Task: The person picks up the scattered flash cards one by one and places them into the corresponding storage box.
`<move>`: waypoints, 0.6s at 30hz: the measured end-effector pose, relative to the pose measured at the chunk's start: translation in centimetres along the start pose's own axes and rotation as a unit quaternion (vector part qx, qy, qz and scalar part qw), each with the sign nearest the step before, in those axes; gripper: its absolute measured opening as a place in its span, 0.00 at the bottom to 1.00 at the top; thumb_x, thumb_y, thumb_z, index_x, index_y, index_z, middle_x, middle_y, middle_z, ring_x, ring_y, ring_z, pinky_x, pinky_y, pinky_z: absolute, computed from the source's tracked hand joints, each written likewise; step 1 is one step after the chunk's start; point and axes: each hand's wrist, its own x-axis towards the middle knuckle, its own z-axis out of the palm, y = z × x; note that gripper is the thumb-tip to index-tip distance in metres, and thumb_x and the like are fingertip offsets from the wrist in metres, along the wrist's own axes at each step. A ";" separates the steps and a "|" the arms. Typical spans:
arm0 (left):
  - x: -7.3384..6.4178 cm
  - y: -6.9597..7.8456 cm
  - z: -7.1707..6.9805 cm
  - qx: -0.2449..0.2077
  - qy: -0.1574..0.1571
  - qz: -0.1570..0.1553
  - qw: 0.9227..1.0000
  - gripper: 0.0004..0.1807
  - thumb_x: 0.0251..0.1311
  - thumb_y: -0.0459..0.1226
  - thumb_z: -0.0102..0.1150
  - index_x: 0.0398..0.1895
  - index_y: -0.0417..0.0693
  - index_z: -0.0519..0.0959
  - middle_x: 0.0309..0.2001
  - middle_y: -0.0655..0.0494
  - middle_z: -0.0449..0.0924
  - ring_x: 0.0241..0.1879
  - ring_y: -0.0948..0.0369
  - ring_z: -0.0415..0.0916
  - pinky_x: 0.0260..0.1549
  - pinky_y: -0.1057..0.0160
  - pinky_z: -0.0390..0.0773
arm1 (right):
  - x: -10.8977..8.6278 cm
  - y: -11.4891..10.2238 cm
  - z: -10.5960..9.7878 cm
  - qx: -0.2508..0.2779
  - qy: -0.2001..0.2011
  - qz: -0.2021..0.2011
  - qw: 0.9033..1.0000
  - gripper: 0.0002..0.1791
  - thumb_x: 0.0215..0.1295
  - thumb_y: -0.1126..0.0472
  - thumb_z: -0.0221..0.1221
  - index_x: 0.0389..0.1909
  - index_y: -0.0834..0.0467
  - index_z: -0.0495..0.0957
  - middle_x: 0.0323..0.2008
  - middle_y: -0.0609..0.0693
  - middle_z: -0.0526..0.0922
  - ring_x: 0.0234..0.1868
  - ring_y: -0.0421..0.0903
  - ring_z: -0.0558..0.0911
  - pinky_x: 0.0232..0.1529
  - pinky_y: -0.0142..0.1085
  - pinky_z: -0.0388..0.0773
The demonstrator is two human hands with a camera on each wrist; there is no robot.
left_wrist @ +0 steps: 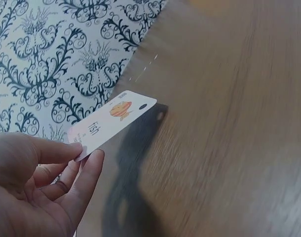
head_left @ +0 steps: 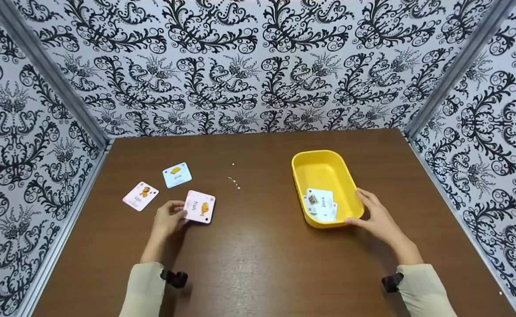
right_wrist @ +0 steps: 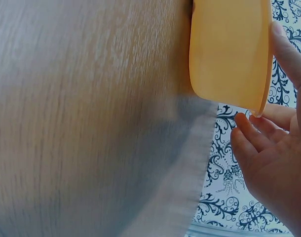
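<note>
Left hand pinches the fish card by one edge above the bench, left of the yellow tray, ideally lightly enough not to bend it, while the right hand grips the tray's near right corner.

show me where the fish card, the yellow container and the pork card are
fish card (head_left: 200,206): head view, middle of its printed face
yellow container (head_left: 322,172): head view, bare inside floor toward the far end
pork card (head_left: 321,204): head view, printed face, beside its word
</note>
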 end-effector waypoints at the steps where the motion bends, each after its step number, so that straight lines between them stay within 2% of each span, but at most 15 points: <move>1: 0.0 0.1 0.2 -0.002 -0.001 0.002 1.000 0.15 0.64 0.23 0.54 0.54 0.26 0.74 0.44 0.38 0.80 0.31 0.65 0.78 0.30 0.70 0.84 | 0.0 0.0 0.0 0.000 0.000 0.000 1.000 0.54 0.56 0.47 0.72 0.74 0.69 0.56 0.75 0.65 0.56 0.74 0.66 0.58 0.74 0.63 0.56; 8: -0.1 0.8 1.9 -0.019 -0.012 0.025 0.999 0.14 0.63 0.22 0.55 0.52 0.24 0.74 0.42 0.38 0.80 0.34 0.64 0.77 0.32 0.67 0.85 | 0.0 0.0 0.0 0.000 0.003 -0.002 1.000 0.54 0.55 0.45 0.71 0.74 0.68 0.56 0.75 0.64 0.57 0.74 0.66 0.59 0.73 0.63 0.56; 13: -0.2 1.6 3.3 -0.051 -0.024 0.029 0.998 0.14 0.62 0.21 0.55 0.51 0.23 0.73 0.40 0.40 0.80 0.33 0.64 0.77 0.31 0.68 0.85 | -0.1 0.0 0.0 0.002 0.009 -0.009 1.000 0.54 0.55 0.46 0.72 0.74 0.67 0.56 0.74 0.64 0.57 0.73 0.65 0.60 0.73 0.64 0.58; 18: -0.3 2.3 4.8 -0.068 -0.031 0.044 0.996 0.13 0.61 0.20 0.55 0.49 0.22 0.74 0.39 0.38 0.80 0.31 0.64 0.78 0.29 0.68 0.85 | -0.1 0.1 0.0 0.002 0.006 -0.009 1.000 0.54 0.55 0.45 0.71 0.75 0.67 0.56 0.74 0.65 0.57 0.73 0.66 0.60 0.72 0.64 0.58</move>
